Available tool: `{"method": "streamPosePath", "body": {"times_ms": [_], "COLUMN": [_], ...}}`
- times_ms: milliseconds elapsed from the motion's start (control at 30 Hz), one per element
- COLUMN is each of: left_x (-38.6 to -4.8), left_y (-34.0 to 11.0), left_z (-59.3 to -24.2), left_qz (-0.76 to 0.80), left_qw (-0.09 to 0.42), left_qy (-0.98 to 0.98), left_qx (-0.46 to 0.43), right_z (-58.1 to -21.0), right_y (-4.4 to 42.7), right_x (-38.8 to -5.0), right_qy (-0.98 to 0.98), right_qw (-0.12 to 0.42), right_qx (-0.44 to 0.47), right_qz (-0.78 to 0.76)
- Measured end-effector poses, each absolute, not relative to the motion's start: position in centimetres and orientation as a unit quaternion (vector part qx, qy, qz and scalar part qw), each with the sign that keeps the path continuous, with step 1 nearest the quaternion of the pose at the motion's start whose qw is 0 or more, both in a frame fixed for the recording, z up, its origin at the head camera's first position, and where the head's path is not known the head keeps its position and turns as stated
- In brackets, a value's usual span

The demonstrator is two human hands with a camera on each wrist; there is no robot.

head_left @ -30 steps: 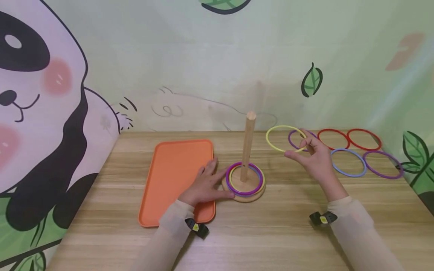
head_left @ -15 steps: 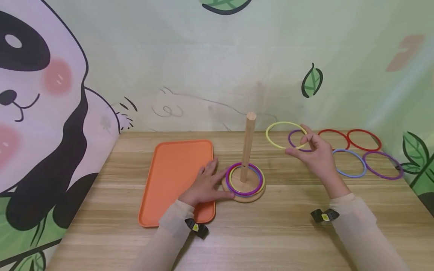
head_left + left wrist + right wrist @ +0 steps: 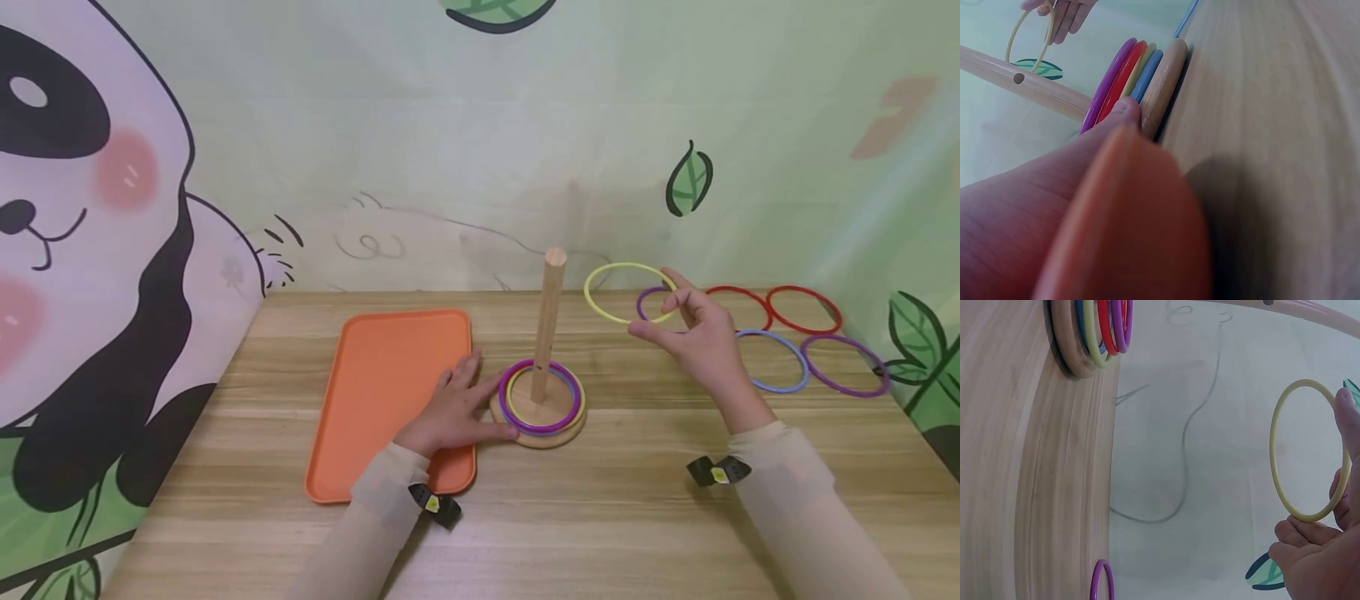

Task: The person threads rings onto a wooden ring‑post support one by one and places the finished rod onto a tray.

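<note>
In the head view my right hand (image 3: pixel 705 343) pinches a thin yellow ring (image 3: pixel 587 293) by its right side, thumb below and fingers above. The ring hangs in the air, to the right of the wooden peg's (image 3: pixel 551 312) top and apart from it. My left hand (image 3: pixel 453 410) touches the left side of the peg's round base (image 3: pixel 555 439), thumb and index finger spread along its edge. Stacked round the peg's foot lie a purple ring (image 3: pixel 1102 90), a red ring (image 3: pixel 1120 81), a yellow ring (image 3: pixel 1144 61) and a blue ring (image 3: pixel 1149 75).
An orange tray (image 3: pixel 382 392) lies under and beside my left hand. Right of my right hand, red rings (image 3: pixel 842 317), a blue ring (image 3: pixel 780 390) and a purple ring (image 3: pixel 847 392) lie on the wooden table (image 3: pixel 637 517). Another purple ring (image 3: pixel 640 302) lies behind the held one.
My right hand has raised the yellow ring and shifted it very slightly left. The left hand, the peg and the stacked rings have stayed where they were.
</note>
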State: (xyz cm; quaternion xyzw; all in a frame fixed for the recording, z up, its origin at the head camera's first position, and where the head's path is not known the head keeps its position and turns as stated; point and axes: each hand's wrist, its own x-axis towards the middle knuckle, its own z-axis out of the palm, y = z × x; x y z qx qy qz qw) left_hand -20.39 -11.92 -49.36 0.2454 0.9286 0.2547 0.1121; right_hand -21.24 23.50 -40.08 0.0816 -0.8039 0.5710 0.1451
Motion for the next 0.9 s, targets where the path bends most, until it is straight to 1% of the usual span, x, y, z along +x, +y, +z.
{"method": "streamPosePath", "body": {"times_ms": [167, 900], "left_x": [-20.5, -20.5], "left_y": [-11.9, -12.0], "left_z": [-49.4, -49.5], "left_qz": [0.25, 0.256], "left_qw": [0.11, 0.106], "left_qy": [0.929, 0.928], "left_qx": [0.248, 0.25], "right_z": [-39.5, -37.5], "right_y": [23.5, 22.9], "right_x": [-21.1, -21.3], "right_qy": [-0.801, -0.794], "right_qw": [0.148, 0.172], "right_qx": [0.079, 0.118], "right_qz": [0.574, 0.571]}}
